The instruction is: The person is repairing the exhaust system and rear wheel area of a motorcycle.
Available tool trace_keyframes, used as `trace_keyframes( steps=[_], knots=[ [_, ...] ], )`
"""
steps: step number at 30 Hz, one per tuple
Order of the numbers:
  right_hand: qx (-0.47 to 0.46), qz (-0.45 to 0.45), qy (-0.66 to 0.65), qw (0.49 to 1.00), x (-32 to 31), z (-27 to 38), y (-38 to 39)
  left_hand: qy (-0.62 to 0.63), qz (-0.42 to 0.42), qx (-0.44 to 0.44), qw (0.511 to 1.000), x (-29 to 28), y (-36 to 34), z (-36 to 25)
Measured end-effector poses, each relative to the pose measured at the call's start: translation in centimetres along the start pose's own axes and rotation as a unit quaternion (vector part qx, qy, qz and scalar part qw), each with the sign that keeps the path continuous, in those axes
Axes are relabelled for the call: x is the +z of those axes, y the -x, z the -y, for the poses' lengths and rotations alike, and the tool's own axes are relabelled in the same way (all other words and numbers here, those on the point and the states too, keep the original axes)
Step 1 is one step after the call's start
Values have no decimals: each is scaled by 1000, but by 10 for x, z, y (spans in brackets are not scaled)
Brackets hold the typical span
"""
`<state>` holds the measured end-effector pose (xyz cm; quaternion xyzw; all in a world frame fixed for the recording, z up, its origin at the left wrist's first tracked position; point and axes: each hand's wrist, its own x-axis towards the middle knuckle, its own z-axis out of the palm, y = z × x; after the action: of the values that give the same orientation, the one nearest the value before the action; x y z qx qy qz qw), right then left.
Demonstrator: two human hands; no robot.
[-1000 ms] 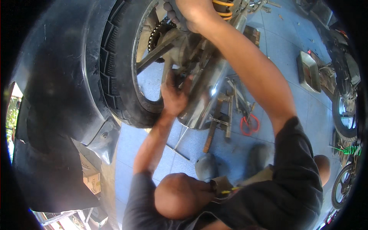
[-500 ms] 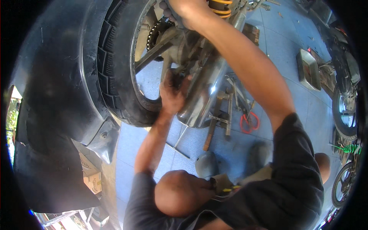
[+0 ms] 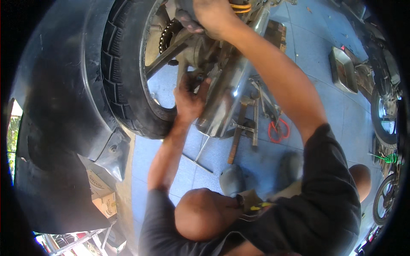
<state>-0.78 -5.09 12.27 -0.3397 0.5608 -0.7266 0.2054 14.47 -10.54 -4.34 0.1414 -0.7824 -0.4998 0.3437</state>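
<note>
My right hand (image 3: 215,17) is high beside the orange spring (image 3: 240,8), its darkened fingers curled; what they hold is hidden. Lower down, my left hand (image 3: 190,96) reaches between the rear tyre (image 3: 127,85) and the silver exhaust muffler (image 3: 222,98), fingers curled at a dark metal part I cannot make out. Above it are the swingarm area and a chain sprocket (image 3: 168,36). On the blue floor under the muffler lie a T-handle wrench (image 3: 195,162), long metal tools (image 3: 239,136) and red-handled pliers (image 3: 278,130).
A large black body panel (image 3: 55,106) fills the left side, with cardboard boxes (image 3: 102,196) below. At right are a metal tray (image 3: 344,70) and another motorcycle (image 3: 384,106). My feet (image 3: 232,179) stand on the tiles (image 3: 316,153), below the tools.
My right hand has shifted slightly down and right, my left slightly up and left, both staying at the wheel assembly. The tyre and body panel appear slightly further left in the view.
</note>
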Motion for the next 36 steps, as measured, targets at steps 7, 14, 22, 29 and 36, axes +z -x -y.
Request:
trace_keyframes(
  steps=[7, 14, 22, 29, 36],
  knots=[
    [-147, -89, 123, 977, 18, -13, -16, -25, 2, 4, 1000, 5, 3, 1],
    [-260, -24, -50, 964, -2, -22, 24, -38, -20, 18, 999, -2, 5, 4],
    [-159, -44, 152, 975, 13, -13, -11, -23, 8, 39, 999, 6, 2, 3],
    [-316, -8, -9, 949, -13, -25, 28, -35, -8, 26, 999, -1, 3, 6],
    [-158, -70, 52, 984, 4, -13, 6, -60, -9, 49, 997, 3, 2, 8]
  ],
)
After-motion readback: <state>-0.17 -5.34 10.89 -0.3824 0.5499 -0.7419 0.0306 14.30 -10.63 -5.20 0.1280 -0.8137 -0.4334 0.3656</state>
